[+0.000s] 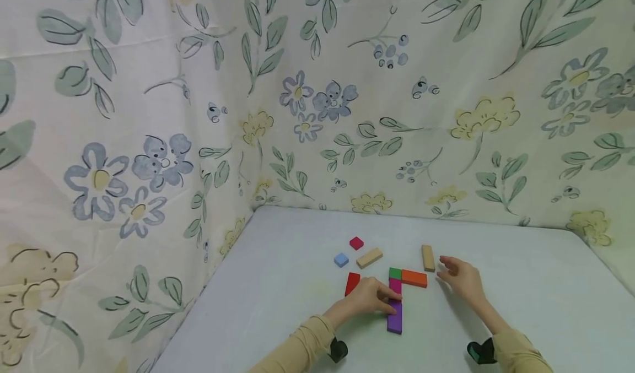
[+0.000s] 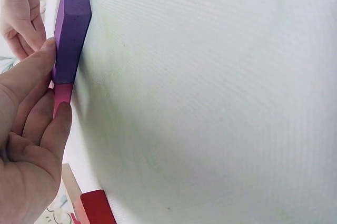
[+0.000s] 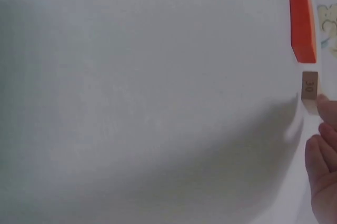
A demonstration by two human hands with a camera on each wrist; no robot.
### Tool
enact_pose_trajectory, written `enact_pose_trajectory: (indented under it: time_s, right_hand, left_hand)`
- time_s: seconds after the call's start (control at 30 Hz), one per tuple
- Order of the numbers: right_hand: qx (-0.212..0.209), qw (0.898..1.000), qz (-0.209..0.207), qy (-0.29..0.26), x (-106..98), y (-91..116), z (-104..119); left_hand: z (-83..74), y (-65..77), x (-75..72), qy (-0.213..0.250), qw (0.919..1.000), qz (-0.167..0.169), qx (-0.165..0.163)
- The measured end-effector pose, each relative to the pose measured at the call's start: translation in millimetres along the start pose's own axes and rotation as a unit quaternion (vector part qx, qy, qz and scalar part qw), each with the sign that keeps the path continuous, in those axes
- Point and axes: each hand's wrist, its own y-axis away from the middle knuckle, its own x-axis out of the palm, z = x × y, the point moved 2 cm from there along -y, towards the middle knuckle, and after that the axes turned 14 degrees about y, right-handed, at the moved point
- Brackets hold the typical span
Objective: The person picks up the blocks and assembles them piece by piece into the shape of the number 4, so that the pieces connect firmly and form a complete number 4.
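My left hand (image 1: 369, 297) is over a column of blocks laid end to end. Its thumb rests on the purple block (image 1: 394, 323), and the other fingers bend over the adjoining magenta block (image 1: 395, 285). A small green block (image 1: 394, 273) tops the column, with an orange block (image 1: 414, 278) set sideways against it. Just right of a plain wooden block (image 1: 428, 258) hovers my right hand (image 1: 463, 279), fingers loosely bent and holding nothing. In the right wrist view, the wooden block (image 3: 309, 86) shows the number 30 on one end.
A red block (image 1: 351, 283) lies partly behind my left hand. Farther back are a blue block (image 1: 341, 260), another wooden block (image 1: 369, 258) and a small red block (image 1: 356, 243). Flowered cloth (image 1: 377, 158) hangs behind and to the left of the white table (image 1: 278, 285).
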Motion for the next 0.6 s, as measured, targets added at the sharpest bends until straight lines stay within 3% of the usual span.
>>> enact_pose_trajectory:
  time_s: [0.27, 0.6]
  right_hand:
    - [-0.046, 0.997, 0.052, 0.026, 1, -25, -11]
    - [-0.085, 0.988, 0.128, 0.009, -2, -42, -21]
  left_hand:
    - [1.2, 0.0, -1.0, 0.001, 1.0, 0.002, 0.003]
    - [2.6, -2.0, -0.8, 0.005, 1.0, -0.001, -0.008]
